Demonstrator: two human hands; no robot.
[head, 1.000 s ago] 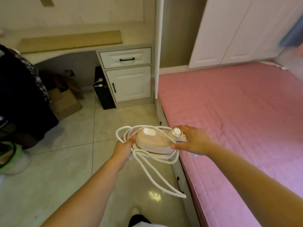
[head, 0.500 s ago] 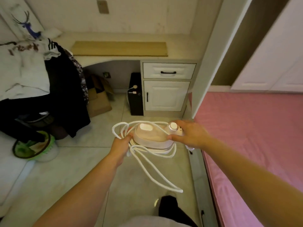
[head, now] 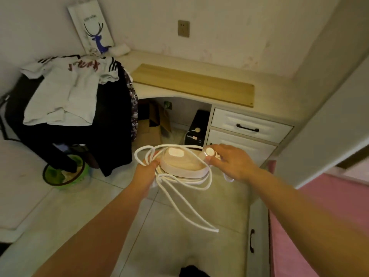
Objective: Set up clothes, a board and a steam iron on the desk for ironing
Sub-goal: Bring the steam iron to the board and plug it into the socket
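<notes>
I hold a pale pink and white steam iron in mid-air over the tiled floor, level, in front of the desk. My left hand grips its rear end together with loops of its white cord. My right hand grips the front end by the round knob. A long cord loop dangles below. A light wooden board lies flat on the cream desk. Clothes, a white printed shirt over dark garments, are heaped on a chair at the left.
A drawer and a cupboard door sit under the desk, with a black computer tower and a cardboard box in the knee space. A green basin stands on the floor. A pink bed fills the right. A paper bag leans on the wall.
The view has swung left and closer to the desk, bringing the board, the chair of clothes and the wall into sight. Both hands keep the same hold on the iron.
</notes>
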